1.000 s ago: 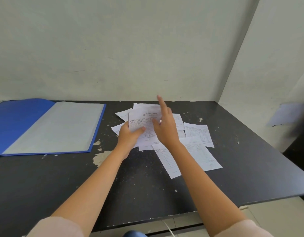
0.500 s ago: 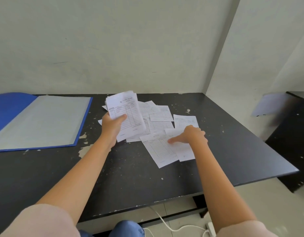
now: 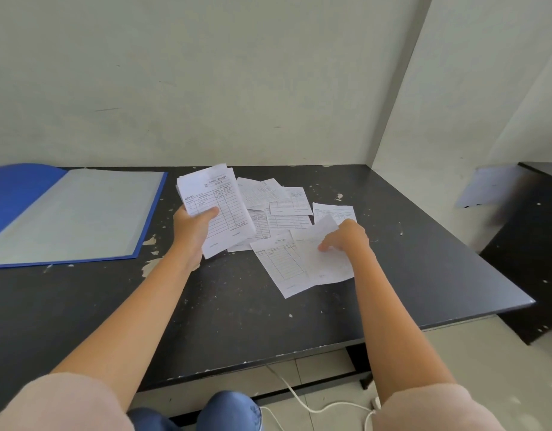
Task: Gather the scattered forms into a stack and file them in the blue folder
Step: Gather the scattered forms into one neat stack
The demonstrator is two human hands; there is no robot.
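Observation:
My left hand holds a small stack of white printed forms tilted up above the black table. My right hand pinches one loose form and lifts its far corner off the table. Another form lies flat just left of it, partly under it. Several more forms lie scattered and overlapping behind, between my two hands. The blue folder lies open at the far left, its clear inner sleeve facing up.
A wall runs along the table's back edge and a partition closes the right rear corner. A second dark desk stands to the right. A white cable trails on the floor below the table's front edge.
My left hand lifted the gathered forms off the pile. My right hand moved right to a loose form, pinched it and raised its far corner.

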